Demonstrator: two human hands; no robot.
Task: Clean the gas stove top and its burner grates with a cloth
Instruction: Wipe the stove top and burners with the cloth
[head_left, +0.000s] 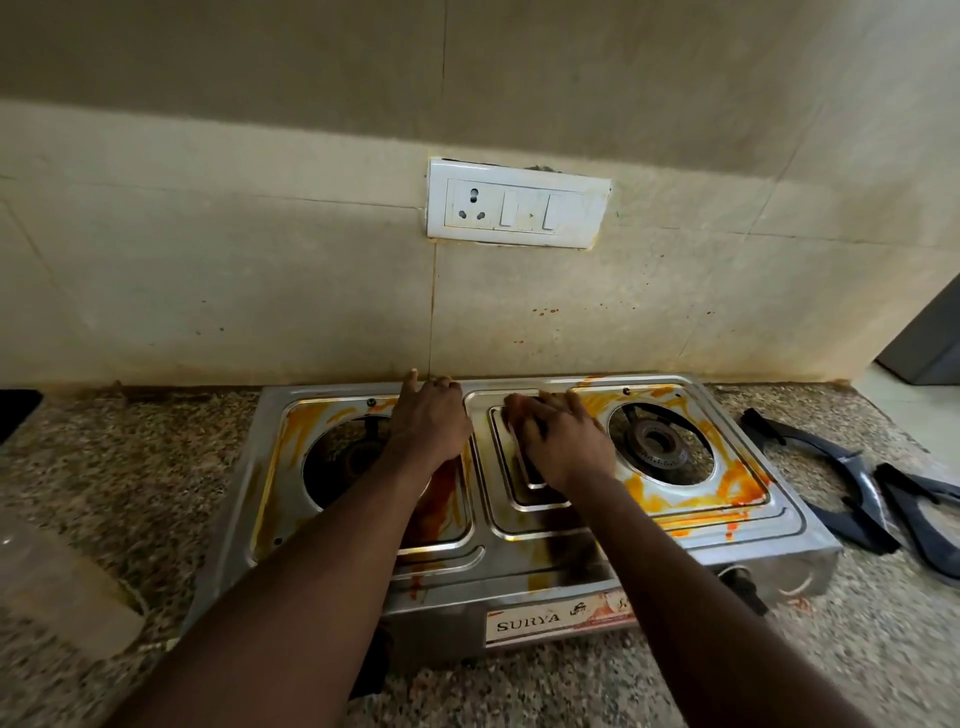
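The stove (789, 525) sat on the counter (130, 467) with its long axis running left to right across the person, rear edge close to the wall. Both hands were over its middle. The left hand (428, 421) lay flat with fingers straight, fingertips at the rear rim between the left burner (358, 457) and the centre panel (519, 512). The right hand (558, 441) pressed down on the centre panel with fingers spread and bent. Whether a cloth lay under it could not be told; none showed plainly.

Orange stains (743, 488) ringed the right burner (657, 441), just right of the right hand, and also lay round the left burner under the left forearm. The right hand was therefore nearer the heaviest visible soiling, and a wipe would likely run sideways along the long axis.

The grates (836, 457) lay off the stove on the counter to its right, on the right hand's side and well apart from the left hand.
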